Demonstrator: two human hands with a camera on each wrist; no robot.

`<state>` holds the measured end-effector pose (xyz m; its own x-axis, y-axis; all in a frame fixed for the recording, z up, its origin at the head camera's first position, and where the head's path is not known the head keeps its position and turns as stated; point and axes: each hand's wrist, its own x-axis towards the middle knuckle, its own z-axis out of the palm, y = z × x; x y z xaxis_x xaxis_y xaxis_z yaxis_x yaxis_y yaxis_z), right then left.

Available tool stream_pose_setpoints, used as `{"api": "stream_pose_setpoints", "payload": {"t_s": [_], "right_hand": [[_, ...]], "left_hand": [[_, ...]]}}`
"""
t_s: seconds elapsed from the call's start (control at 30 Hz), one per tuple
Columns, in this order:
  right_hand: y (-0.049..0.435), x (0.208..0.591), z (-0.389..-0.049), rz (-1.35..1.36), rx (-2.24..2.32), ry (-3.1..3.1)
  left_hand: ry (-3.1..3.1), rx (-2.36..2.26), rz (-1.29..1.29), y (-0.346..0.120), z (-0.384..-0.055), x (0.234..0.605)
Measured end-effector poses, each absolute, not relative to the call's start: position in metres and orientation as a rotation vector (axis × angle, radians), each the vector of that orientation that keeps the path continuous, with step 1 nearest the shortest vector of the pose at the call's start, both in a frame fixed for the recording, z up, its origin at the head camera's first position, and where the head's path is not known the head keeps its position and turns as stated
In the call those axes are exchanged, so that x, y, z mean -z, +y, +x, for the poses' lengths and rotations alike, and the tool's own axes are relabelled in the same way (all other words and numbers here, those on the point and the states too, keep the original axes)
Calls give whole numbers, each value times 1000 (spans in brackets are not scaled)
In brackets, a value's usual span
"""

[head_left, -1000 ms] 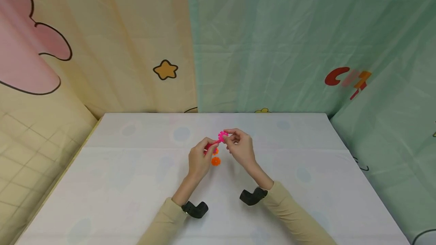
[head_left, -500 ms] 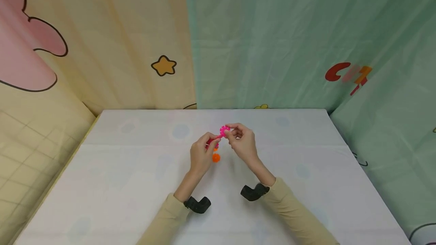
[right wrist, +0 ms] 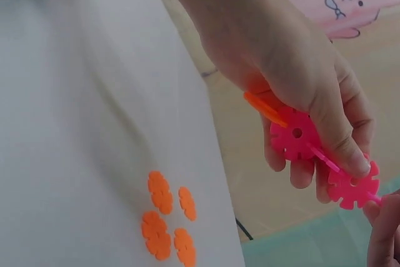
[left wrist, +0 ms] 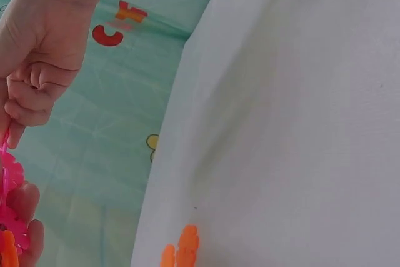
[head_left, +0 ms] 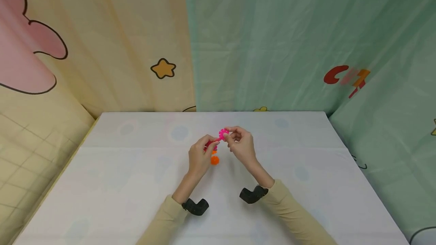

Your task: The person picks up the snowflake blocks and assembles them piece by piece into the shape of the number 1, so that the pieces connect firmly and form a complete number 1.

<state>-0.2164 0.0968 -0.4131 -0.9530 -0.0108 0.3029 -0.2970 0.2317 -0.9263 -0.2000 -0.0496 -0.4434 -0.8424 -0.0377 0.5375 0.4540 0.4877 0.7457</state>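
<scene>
Pink notched discs (head_left: 223, 134), slotted together in a short chain, are held above the table between both hands. My left hand (head_left: 200, 156) grips the chain's left part; in the right wrist view its thumb lies on the pink pieces (right wrist: 297, 134), and an orange disc (right wrist: 265, 108) sticks out from the chain's end near the palm. My right hand (head_left: 242, 146) pinches the upright pink disc at the other end between thumb and forefinger. At the right wrist view's lower right, only some right-hand fingers (right wrist: 386, 232) show, at a thin pink edge.
Loose orange notched discs (right wrist: 155, 236), several in all, lie on the white table (head_left: 143, 184) below the hands. One orange disc (head_left: 214, 160) shows just under the left fingers in the head view. Patterned curtains (head_left: 259, 48) stand behind the table and at its sides.
Both hands keep their hold on the pink chain in nearly the same place. The head view shifts slightly up and back down.
</scene>
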Motion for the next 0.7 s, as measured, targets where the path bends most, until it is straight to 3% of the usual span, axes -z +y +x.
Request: {"api": "stream_pose_setpoints", "payload": {"t_s": [0.7], "right_hand": [[91,394,-206,239,-1870,-2309]], "left_hand": [[-2258,1286,-382,-56,-200,439]]}}
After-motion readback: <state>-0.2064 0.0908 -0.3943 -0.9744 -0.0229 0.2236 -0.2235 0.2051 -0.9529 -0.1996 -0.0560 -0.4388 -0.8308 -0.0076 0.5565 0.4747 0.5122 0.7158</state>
